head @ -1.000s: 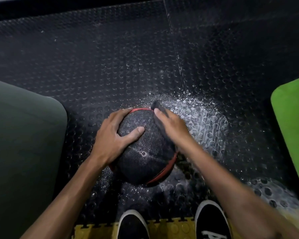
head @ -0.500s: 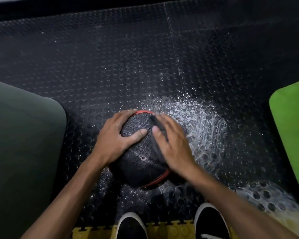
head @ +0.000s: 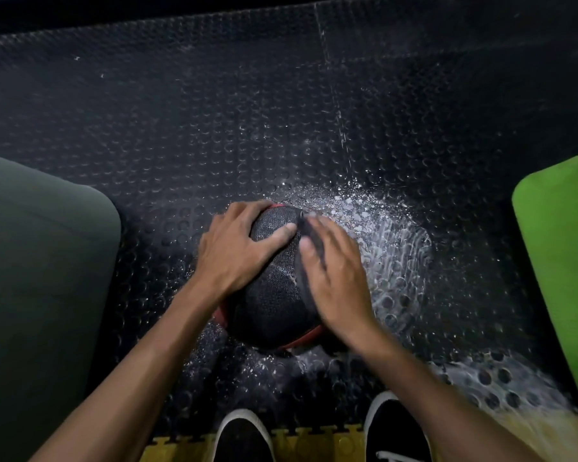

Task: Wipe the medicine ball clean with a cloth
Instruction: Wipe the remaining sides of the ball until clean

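A black textured medicine ball (head: 274, 295) with red bands rests on the black studded floor mat (head: 214, 111). My left hand (head: 234, 248) is spread over the ball's upper left side, thumb across the top. My right hand (head: 334, 278) lies with straight fingers on the ball's right side and presses a dark cloth (head: 306, 248) against it. Only a thin edge of the cloth shows beside my right fingers; the remainder is under the hand. The right hand is blurred.
White powder or foam (head: 391, 248) is smeared on the mat right of the ball. A dark green pad (head: 37, 278) sits at left, a bright green one (head: 561, 255) at right. My black shoes (head: 244, 435) stand on yellow tiles (head: 314, 441) at the bottom.
My right hand with the cloth has slid from the ball's far right edge back over its right side toward me. The left hand stays put on the ball.
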